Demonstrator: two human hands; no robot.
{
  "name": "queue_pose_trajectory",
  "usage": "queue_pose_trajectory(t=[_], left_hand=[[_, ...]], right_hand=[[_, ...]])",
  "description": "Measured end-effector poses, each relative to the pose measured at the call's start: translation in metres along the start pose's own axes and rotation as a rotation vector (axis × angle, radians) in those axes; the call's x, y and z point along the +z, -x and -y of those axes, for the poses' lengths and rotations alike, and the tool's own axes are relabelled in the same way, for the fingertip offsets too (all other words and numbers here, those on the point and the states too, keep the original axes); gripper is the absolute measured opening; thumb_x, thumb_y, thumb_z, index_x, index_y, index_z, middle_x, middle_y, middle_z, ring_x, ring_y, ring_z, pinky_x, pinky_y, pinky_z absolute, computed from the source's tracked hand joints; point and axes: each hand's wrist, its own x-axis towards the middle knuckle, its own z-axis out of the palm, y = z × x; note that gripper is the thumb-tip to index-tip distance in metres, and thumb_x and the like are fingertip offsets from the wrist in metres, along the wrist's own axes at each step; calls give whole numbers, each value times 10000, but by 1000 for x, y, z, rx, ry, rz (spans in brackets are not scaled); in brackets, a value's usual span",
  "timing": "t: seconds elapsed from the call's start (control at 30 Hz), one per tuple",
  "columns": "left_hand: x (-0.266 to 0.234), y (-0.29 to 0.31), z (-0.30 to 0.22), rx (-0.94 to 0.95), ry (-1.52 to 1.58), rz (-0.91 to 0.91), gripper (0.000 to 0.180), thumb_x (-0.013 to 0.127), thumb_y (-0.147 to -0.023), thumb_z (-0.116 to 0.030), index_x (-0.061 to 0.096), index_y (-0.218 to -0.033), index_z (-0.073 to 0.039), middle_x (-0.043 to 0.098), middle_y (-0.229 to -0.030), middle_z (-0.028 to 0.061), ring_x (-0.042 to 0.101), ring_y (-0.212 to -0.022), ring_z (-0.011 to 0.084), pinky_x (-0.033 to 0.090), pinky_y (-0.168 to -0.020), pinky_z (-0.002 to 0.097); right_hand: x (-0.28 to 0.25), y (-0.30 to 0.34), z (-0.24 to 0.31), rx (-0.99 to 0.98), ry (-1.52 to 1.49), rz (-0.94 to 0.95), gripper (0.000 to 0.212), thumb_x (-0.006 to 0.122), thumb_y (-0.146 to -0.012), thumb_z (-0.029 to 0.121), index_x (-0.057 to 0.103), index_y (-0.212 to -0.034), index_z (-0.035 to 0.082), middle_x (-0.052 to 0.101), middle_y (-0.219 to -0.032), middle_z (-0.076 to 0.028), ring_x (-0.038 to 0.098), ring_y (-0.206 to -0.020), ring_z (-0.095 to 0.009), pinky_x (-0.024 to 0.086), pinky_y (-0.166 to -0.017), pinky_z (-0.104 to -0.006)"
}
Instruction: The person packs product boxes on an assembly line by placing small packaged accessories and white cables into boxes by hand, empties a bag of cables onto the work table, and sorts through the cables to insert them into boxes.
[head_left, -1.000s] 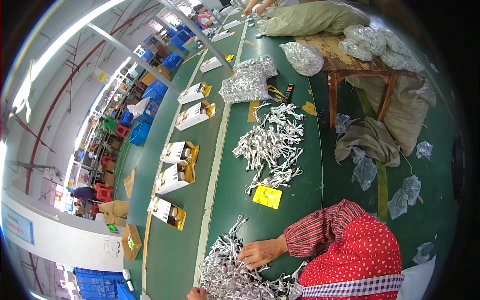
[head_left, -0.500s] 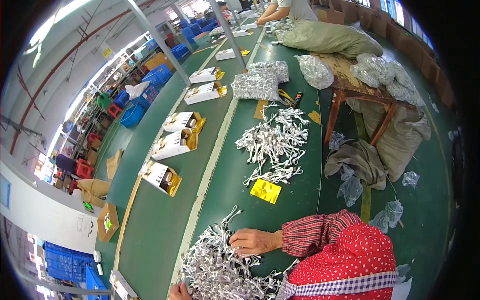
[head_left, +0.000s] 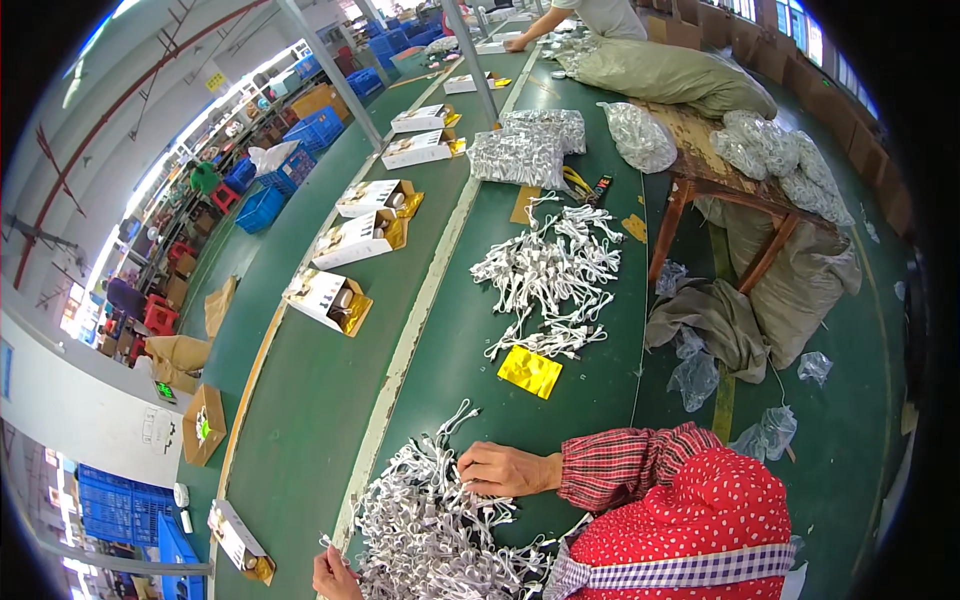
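Note:
A heap of white cables with small plugs (head_left: 430,530) lies on the green table in front of me. At its right edge, my right hand (head_left: 508,469) rests with curled fingers against the cables; its fingertips are partly hidden. My left hand (head_left: 336,577) is left of the heap, by the pale strip edging the conveyor, its fingers pinched on a small white cable end (head_left: 325,541). Farther up the table is a second pile of white cables (head_left: 550,260). A shiny yellow packet (head_left: 530,372) lies just below that pile.
Open white boxes with yellow inserts (head_left: 328,300) stand along the green conveyor (head_left: 290,420) at left. Bagged cables (head_left: 517,158) lie farther up, near a wooden table (head_left: 690,160) with plastic bags. A brown carton (head_left: 204,425) stands at far left. Another person's arm (head_left: 540,28) reaches in at the top.
The white boxes have travelled away from me along the conveyor. My left hand has moved slightly left and up, and the white cable end now shows at its fingertips. My right hand stays at the heap.

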Motion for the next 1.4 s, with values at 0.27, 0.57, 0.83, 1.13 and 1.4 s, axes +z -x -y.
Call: queue_pose_trajectory(t=[0.27,0.57,0.83,1.13,1.4], left_hand=[[-4,-30,111,-85,155,96,320,597,-898,-227,587,-692,18,484,-497,13,426,-362,70,304,-342,227],[-6,-41,158,-159,138,152,297,612,-884,-220,624,-728,32,496,-505,13,423,-378,63,304,-349,228],[-17,-52,164,-253,213,143,272,602,-885,-191,617,-732,34,507,-522,16,443,-396,58,327,-364,212],[-13,-49,192,-236,298,202,248,616,-884,-205,627,-755,7,506,-545,-10,425,-400,44,300,-355,196],[-14,-50,192,-262,328,221,209,642,-853,-164,634,-733,6,501,-532,-18,422,-401,43,292,-354,204]], right_hand=[[76,-15,-8,0,34,17,155,619,-837,117,546,-932,20,517,-985,-107,521,-929,-270,434,-818,-370],[130,-23,-11,7,121,65,197,620,-845,164,556,-975,31,527,-984,-94,525,-936,-255,434,-817,-365],[134,-20,-15,5,345,213,294,621,-814,179,562,-1072,50,541,-888,-77,537,-871,-234,455,-758,-349],[141,-16,-16,18,317,281,121,566,-834,128,537,-893,26,533,-853,-87,546,-815,-242,482,-690,-342],[151,-28,-5,143,248,315,176,577,-845,192,535,-894,28,531,-866,-102,552,-838,-264,485,-677,-371]])
